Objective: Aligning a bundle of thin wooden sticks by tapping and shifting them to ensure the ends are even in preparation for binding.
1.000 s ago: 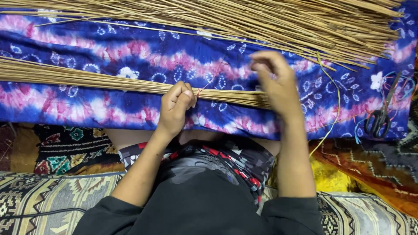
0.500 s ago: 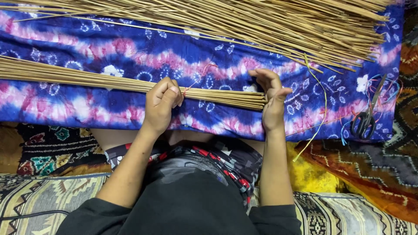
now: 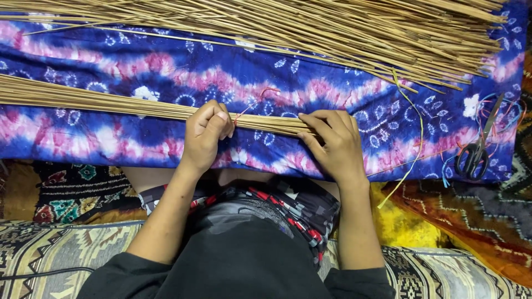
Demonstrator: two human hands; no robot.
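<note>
Reed bundle (image 3: 100, 99): thin tan stalks, flat row, runs from left edge across the blue cloth to its end under the hands, just in front of the lap.
Left hand (image 3: 206, 135): fingers curled shut on the bundle, thumb side pinching the stalks near a red thread (image 3: 252, 102).
Right hand (image 3: 332, 145): palm down, fingers closed over the bundle's end, pressing it to the cloth.
Cloth (image 3: 166, 69): blue w/ pink wavy bands & white flower prints, spread under everything.
Loose reeds (image 3: 332, 27): bigger heap along far edge, fanning to the right.
Scissors (image 3: 477, 149): black handles, on cloth at right, among coloured strings.
Yellow strip (image 3: 413, 138): thin, trails from heap down past cloth edge.
Labels/packs: can't tell any.
</note>
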